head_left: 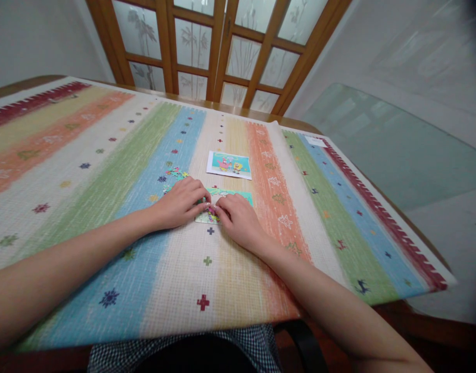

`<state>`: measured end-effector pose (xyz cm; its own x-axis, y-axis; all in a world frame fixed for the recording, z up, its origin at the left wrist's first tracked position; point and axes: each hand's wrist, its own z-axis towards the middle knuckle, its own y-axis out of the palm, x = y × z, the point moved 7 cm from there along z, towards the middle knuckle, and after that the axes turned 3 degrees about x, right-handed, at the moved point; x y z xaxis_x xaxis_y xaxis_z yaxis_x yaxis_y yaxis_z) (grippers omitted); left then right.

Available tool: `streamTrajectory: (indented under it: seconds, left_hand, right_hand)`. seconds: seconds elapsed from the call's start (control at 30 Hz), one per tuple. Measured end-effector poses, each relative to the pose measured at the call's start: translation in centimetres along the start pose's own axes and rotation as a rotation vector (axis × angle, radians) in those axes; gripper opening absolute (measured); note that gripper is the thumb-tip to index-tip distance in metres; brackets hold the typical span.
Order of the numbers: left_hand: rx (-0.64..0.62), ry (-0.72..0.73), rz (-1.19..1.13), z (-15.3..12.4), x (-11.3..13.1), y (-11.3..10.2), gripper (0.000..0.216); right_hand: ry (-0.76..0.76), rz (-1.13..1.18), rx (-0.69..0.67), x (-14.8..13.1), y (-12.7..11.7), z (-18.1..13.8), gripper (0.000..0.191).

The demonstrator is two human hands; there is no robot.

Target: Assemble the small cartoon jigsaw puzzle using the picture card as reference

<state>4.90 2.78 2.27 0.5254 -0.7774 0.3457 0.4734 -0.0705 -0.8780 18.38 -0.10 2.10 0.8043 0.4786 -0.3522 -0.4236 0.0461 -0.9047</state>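
Note:
A jigsaw puzzle (243, 196) with green and turquoise parts lies flat before me, partly covered by both hands. My left hand (183, 203) comes in from the left, thumb and fingers closed in a pinch at the puzzle's middle. From the other side my right hand (240, 220) is closed too, its fingertips almost meeting the left ones. Between the fingertips shows a small pink-purple jigsaw piece (212, 210); its outline is mostly hidden. Loose jigsaw pieces (176, 172) lie in a heap just beyond my left hand, partly behind it.
A picture card (230, 165) with cartoon figures lies beyond the puzzle. The striped tablecloth (183, 290) covers the table, and a small white paper (316, 141) lies near its far right edge. A pale green glass panel (377, 140) stands at right; wooden glazed doors (218, 52) are behind.

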Motion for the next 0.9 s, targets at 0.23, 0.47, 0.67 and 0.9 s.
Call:
streamTrajectory:
  seconds: [0.23,0.47,0.67,0.9]
  left_hand:
    - [-0.019,0.008,0.041,-0.15,0.28,0.10,0.031]
    - [-0.012,0.020,0.063,-0.16,0.24,0.30,0.034]
    - [-0.030,0.031,0.052,-0.18,0.28,0.36,0.034]
    - [-0.008,0.031,-0.042,-0.16,0.24,-0.14,0.034]
  right_hand:
    - [-0.028,0.014,0.006,-0.23,0.01,-0.12,0.025]
    - [-0.065,-0.022,-0.004,-0.19,0.13,-0.22,0.026]
    - [-0.061,-0.053,-0.014,-0.18,0.24,-0.18,0.028]
    - [-0.045,0.001,-0.021,-0.15,-0.23,-0.26,0.029]
